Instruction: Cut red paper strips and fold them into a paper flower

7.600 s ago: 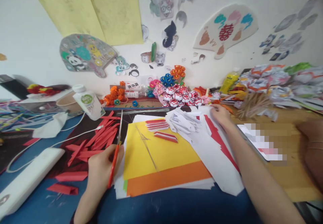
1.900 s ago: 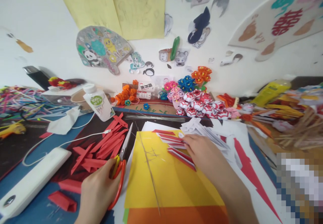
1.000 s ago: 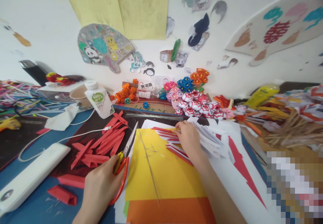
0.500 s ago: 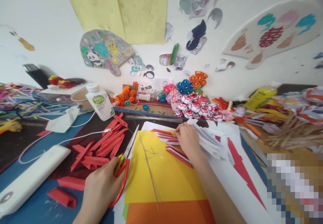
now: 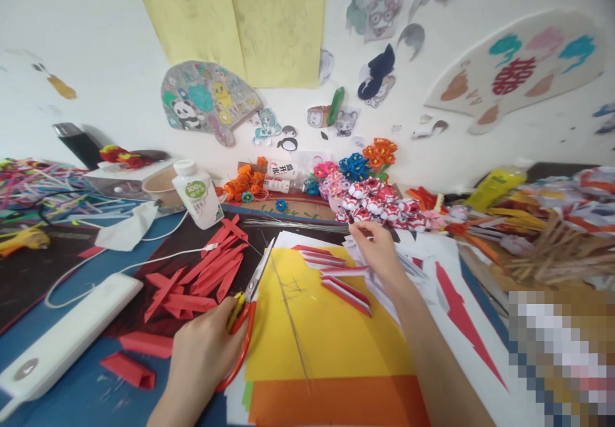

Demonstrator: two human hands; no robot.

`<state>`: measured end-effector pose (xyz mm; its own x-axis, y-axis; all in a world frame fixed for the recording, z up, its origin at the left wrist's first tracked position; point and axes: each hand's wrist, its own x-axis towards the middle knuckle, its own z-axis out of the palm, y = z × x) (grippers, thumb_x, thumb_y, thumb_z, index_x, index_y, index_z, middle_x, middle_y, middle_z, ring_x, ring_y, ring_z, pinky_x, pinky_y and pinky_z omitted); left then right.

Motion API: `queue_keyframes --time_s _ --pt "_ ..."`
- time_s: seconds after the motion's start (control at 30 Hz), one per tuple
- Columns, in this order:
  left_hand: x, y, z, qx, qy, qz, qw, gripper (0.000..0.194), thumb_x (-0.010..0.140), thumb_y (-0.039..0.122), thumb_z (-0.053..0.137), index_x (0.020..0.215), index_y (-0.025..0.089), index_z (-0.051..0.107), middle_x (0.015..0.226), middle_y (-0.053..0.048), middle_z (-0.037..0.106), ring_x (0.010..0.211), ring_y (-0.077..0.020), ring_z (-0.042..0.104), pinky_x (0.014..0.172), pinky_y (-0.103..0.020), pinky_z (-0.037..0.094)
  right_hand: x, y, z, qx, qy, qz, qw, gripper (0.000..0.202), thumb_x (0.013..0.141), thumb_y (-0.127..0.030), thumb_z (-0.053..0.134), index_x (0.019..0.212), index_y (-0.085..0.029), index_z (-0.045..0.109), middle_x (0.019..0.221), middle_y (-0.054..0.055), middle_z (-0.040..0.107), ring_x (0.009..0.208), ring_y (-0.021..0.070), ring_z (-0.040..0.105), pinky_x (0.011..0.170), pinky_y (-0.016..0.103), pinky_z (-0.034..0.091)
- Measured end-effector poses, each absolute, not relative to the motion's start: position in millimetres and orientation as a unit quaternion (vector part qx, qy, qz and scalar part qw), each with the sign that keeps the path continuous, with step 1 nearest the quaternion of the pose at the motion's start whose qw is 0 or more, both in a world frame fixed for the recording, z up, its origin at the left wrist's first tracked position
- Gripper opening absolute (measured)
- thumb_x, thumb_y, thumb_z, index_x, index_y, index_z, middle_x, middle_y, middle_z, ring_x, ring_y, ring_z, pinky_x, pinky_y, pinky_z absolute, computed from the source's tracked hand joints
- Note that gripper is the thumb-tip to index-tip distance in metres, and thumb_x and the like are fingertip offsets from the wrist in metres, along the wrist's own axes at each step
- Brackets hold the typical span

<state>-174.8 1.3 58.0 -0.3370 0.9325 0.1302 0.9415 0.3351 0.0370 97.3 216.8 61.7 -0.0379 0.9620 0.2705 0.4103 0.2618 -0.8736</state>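
1. Left grip (image 5: pixel 209 347) wrapped around orange-handled scissors (image 5: pixel 249 293), blades pointing forward
2. Right grip (image 5: pixel 379 257) narrow, over white folded papers (image 5: pixel 408 265); cannot tell whether it holds any
3. Red-and-white strips (image 5: pixel 343 292) just left; best handled singly, blades clear

Wall (image 5: pixel 96 29): bright and pale under soft light, greyer high above the far right corner of the worktop (image 5: pixel 86 404).
Black flask (image 5: pixel 77 145): faint shadow on the wall to its right, so light seems to come from the left.
Scissors (image 5: pixel 249 292): fairly sharp, a pale gleam along the blades.
Yellow sheet (image 5: pixel 327 343): well lit, softly shaded beside the right forearm (image 5: pixel 432 343).
Paper flowers (image 5: pixel 596 186), worktop's right edge: stretched by wide-angle distortion, soft.
Blocky patch (image 5: pixel 562 363), near right corner: pixelated, detail hidden.
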Motion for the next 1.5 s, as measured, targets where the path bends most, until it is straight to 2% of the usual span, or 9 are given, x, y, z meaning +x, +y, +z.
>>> queue_keyframes --time_s 0.13,0.37,0.57,0.7,0.87,1.03,1.2,1.37,1.5 --pt "-170 3 67 -0.547 -0.836 -0.033 0.024 0.033 0.091 0.047 0.046 0.085 0.023 0.069 0.070 -0.008 0.074 0.069 -0.0274 0.072 0.052 -0.026 0.028 102 212 76 -0.484 -0.559 0.442 0.508 0.035 0.075 -0.047 0.072 0.088 -0.015 0.070 0.089 0.006 0.070 0.083 0.0187 0.060 0.080 0.032 0.046" --pt "-169 4 74 -0.503 -0.862 -0.023 0.049 0.034 0.092 0.048 0.045 0.084 0.021 0.064 0.073 -0.010 0.074 0.074 -0.0314 0.072 0.055 -0.028 0.029 101 203 94 -0.419 -0.476 0.468 0.616 0.033 0.067 -0.043 0.081 0.082 -0.017 0.068 0.075 -0.001 0.063 0.071 0.0123 0.055 0.069 0.026 0.045" --pt "-167 5 73 -0.511 -0.858 -0.014 0.059 0.037 0.091 0.050 0.045 0.085 0.020 0.065 0.072 -0.011 0.074 0.073 -0.0326 0.071 0.054 -0.029 0.031 121 193 105 -0.360 -0.427 0.550 0.621 0.034 0.065 -0.043 0.085 0.077 -0.019 0.064 0.069 -0.003 0.057 0.063 0.0091 0.053 0.063 0.023 0.047" --pt "-171 7 70 -0.512 -0.854 -0.078 0.053 0.037 0.089 0.052 0.048 0.082 0.019 0.064 0.068 -0.010 0.072 0.072 -0.0309 0.072 0.055 -0.028 0.035 126 186 112 -0.339 -0.406 0.580 0.619 0.040 0.060 -0.043 0.089 0.075 -0.020 0.060 0.068 -0.005 0.053 0.055 0.0055 0.045 0.049 0.018 0.038" --pt "-176 7 70 -0.443 -0.838 -0.300 -0.104 0.038 0.081 0.057 0.058 0.079 0.020 0.064 0.063 -0.003 0.072 0.061 -0.0219 0.071 0.060 -0.026 0.048 113 163 121 -0.322 -0.507 0.579 0.552 0.030 0.074 -0.045 0.078 0.079 -0.021 0.060 0.065 -0.006 0.049 0.046 0.0040 0.029 0.041 0.020 0.022" --pt "-177 2 75 -0.383 -0.815 -0.414 -0.133 0.030 0.079 0.048 0.061 0.087 0.020 0.067 0.072 -0.002 0.076 0.057 -0.0182 0.068 0.056 -0.024 0.050 69 131 109 -0.395 -0.701 0.447 0.391 0.017 0.080 -0.036 0.068 0.078 -0.019 0.067 0.063 -0.001 0.062 0.056 0.0119 0.053 0.052 0.023 0.037" --pt "-181 3 74 -0.388 -0.834 -0.370 -0.127 0.029 0.079 0.046 0.060 0.081 0.018 0.067 0.069 -0.004 0.074 0.057 -0.0194 0.068 0.060 -0.027 0.050 35 118 84 -0.422 -0.797 0.331 0.278 0.010 0.081 -0.018 0.062 0.078 -0.019 0.071 0.066 0.001 0.070 0.061 0.0148 0.061 0.061 0.026 0.042" --pt "-179 7 71 -0.432 -0.820 -0.367 -0.080 0.032 0.073 0.049 0.070 0.081 0.018 0.066 0.083 -0.007 0.076 0.086 -0.0252 0.071 0.079 -0.031 0.051 48 128 81 -0.404 -0.808 0.371 0.214 0.030 0.083 -0.009 0.054 0.098 -0.019 0.078 0.101 0.009 0.078 0.092 0.0208 0.071 0.081 0.033 0.051" --pt "-177 2 71 -0.474 -0.708 -0.479 -0.213 0.042 0.078 0.052 0.069 0.098 0.015 0.063 0.093 -0.009 0.074 0.063 -0.0144 0.061 0.059 -0.025 0.048 65 136 88 -0.373 -0.798 0.426 0.207 0.036 0.082 -0.010 0.049 0.099 -0.019 0.080 0.092 0.007 0.078 0.079 0.0185 0.070 0.072 0.031 0.052"
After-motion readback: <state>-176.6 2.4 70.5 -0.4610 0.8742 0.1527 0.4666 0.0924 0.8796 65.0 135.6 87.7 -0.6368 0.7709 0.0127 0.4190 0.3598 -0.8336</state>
